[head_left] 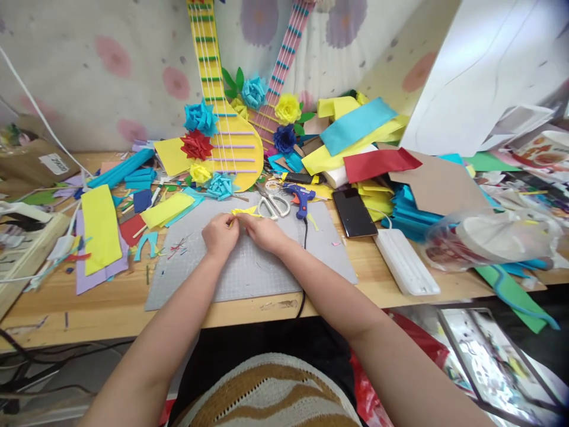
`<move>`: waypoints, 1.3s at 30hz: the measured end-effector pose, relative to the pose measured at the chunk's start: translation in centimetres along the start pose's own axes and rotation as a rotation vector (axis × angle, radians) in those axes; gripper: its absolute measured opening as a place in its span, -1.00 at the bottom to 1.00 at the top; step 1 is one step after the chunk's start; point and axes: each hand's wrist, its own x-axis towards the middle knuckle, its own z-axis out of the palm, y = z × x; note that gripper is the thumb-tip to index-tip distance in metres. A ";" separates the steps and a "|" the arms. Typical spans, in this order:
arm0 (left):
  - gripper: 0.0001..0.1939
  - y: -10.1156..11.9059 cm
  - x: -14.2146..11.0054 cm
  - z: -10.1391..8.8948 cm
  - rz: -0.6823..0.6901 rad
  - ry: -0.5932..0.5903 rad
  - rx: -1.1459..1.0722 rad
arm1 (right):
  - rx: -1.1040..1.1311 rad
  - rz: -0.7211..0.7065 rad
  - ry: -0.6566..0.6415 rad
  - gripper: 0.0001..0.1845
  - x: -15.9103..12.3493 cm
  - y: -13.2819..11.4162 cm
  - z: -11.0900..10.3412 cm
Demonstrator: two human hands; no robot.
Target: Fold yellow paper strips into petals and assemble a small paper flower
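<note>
My left hand [221, 235] and my right hand [263, 232] meet over the grey cutting mat [258, 279]. The fingers of both are closed in a pinch on a small piece of yellow paper [243, 211], whose pointed edge shows just beyond the fingertips. Most of that piece is hidden by my fingers. Scissors [282, 207] with white handles lie right behind my right hand. Beside them rests a blue glue gun [302, 198], its black cord running down over the table edge.
A yellow paper guitar [240, 148] with paper flowers leans at the back, a pink one [284, 65] next to it. Coloured paper strips [102, 228] lie left. A phone [353, 212], a white power strip [406, 261] and a paper pile [377, 136] are on the right.
</note>
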 end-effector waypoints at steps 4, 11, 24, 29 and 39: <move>-0.84 0.0 0.1 0.1 0.012 0.001 -0.036 | -0.024 0.032 -0.003 -0.53 -0.1 0.1 0.0; -0.82 -0.2 0.1 0.2 0.087 0.013 -0.088 | 0.062 -0.086 0.045 -0.56 0.1 0.8 0.8; -0.81 -0.4 -0.1 0.1 0.130 -0.015 -0.035 | -0.083 -0.034 0.014 -0.66 0.3 0.3 0.8; -0.84 -0.4 -0.1 0.2 0.131 -0.018 -0.038 | -0.065 -0.016 -0.015 -0.64 0.1 0.1 0.2; -0.87 -0.6 0.8 -0.3 -0.030 0.027 -0.043 | -0.081 0.069 -0.035 -0.51 -0.5 -0.8 -0.6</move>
